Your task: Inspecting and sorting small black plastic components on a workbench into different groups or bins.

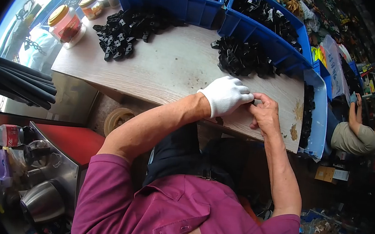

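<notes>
My left hand, in a white knit glove, and my bare right hand meet above the front part of the pale wooden table. Their closed fingertips pinch a small black part, mostly hidden by the fingers. Just beyond my hands lies a pile of small black plastic parts. A second pile of black parts lies farther left on the tabletop.
Blue bins full of black parts line the far edge. Two lidded jars stand at the far left. A light-blue tray sits along the right edge. Another person is at the right. A steel kettle is at lower left.
</notes>
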A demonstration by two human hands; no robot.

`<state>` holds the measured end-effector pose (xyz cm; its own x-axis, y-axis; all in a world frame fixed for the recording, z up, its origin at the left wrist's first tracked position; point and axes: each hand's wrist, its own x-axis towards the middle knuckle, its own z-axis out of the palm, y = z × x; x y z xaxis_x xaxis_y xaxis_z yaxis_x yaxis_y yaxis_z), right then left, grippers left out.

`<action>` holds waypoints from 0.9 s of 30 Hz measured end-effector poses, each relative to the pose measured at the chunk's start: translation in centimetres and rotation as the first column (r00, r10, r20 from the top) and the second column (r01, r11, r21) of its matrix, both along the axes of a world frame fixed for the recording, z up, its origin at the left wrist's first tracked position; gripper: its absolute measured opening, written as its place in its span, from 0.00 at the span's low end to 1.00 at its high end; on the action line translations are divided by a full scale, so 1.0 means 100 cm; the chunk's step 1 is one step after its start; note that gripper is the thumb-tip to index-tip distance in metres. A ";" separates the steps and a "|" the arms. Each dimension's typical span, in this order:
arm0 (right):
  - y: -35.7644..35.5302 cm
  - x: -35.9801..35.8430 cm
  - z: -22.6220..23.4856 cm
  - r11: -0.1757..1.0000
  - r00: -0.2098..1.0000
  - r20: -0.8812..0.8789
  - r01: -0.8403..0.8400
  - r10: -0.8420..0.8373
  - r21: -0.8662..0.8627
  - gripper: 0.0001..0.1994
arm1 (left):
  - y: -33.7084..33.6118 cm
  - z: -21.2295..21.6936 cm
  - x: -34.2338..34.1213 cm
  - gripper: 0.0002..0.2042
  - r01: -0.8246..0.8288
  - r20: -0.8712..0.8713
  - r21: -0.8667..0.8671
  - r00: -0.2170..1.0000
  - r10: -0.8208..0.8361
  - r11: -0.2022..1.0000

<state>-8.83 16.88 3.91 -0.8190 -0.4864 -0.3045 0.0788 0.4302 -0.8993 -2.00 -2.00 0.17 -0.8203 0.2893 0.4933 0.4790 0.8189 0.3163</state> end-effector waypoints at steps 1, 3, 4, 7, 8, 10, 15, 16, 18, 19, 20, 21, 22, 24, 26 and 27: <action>0.000 0.000 -0.001 1.000 1.000 -0.015 -0.012 0.012 0.011 0.17 | -0.001 -0.004 0.003 0.18 -0.005 -0.069 0.002 0.998 0.006 1.000; -0.003 0.001 -0.001 1.000 0.999 -0.018 -0.027 0.027 0.003 0.17 | -0.002 -0.009 0.007 0.19 -0.029 -0.115 -0.001 0.993 0.029 1.000; -0.003 0.000 -0.001 1.000 1.000 -0.019 -0.022 0.022 0.002 0.17 | -0.002 -0.009 0.007 0.19 -0.038 -0.111 -0.019 0.993 0.036 0.999; -0.004 0.003 0.001 1.000 0.999 -0.025 -0.025 0.025 -0.002 0.17 | 0.002 -0.009 0.012 0.19 -0.075 -0.119 -0.019 0.990 0.072 0.997; -0.004 0.004 0.001 1.000 1.000 -0.020 -0.016 0.016 -0.006 0.17 | 0.003 -0.008 0.013 0.18 -0.086 -0.141 -0.002 0.986 0.084 0.996; -0.003 0.002 -0.002 1.000 1.000 -0.025 -0.012 0.012 -0.009 0.18 | 0.008 -0.008 0.018 0.16 -0.133 -0.129 0.003 0.983 0.132 0.991; 0.003 0.002 -0.004 1.000 1.000 -0.017 0.023 -0.023 -0.017 0.16 | -0.014 0.009 0.023 0.06 -0.371 -0.317 0.166 0.857 0.406 0.914; 0.006 0.002 -0.006 0.998 0.999 -0.028 0.040 -0.042 -0.053 0.16 | -0.036 0.019 0.027 0.07 -0.470 -0.346 0.203 0.786 0.512 0.859; 0.009 0.002 -0.006 0.992 0.997 -0.049 0.062 -0.068 -0.109 0.15 | -0.094 0.023 0.032 0.10 -0.665 -0.473 0.246 0.552 0.686 0.705; 0.009 0.001 -0.007 0.990 0.997 -0.037 0.063 -0.068 -0.123 0.15 | -0.119 0.022 0.036 0.10 -0.795 -0.476 0.191 0.438 0.763 0.575; 0.008 0.000 -0.009 0.989 0.998 -0.024 0.060 -0.064 -0.137 0.15 | -0.143 0.018 0.043 0.10 -0.889 -0.396 0.098 0.377 0.837 0.447; 0.007 0.000 -0.008 0.985 0.998 -0.008 0.068 -0.070 -0.156 0.15 | -0.160 0.013 0.045 0.09 -0.925 -0.359 0.016 0.348 0.866 0.379; 0.003 0.001 -0.007 0.982 0.997 0.012 0.083 -0.082 -0.170 0.15 | -0.175 0.004 0.048 0.08 -0.949 -0.345 -0.057 0.311 0.886 0.311; 0.002 -0.001 -0.004 0.975 0.993 0.054 0.112 -0.104 -0.192 0.16 | -0.184 -0.010 0.046 0.08 -0.938 -0.259 -0.170 0.338 0.905 0.302; 0.002 0.000 -0.001 0.966 0.987 0.082 0.152 -0.138 -0.209 0.19 | -0.184 -0.018 0.046 0.09 -0.907 -0.261 -0.148 0.420 0.869 0.394; 0.003 -0.002 0.001 0.958 0.981 0.119 0.175 -0.151 -0.229 0.21 | -0.183 -0.022 0.045 0.10 -0.890 -0.257 -0.105 0.456 0.852 0.444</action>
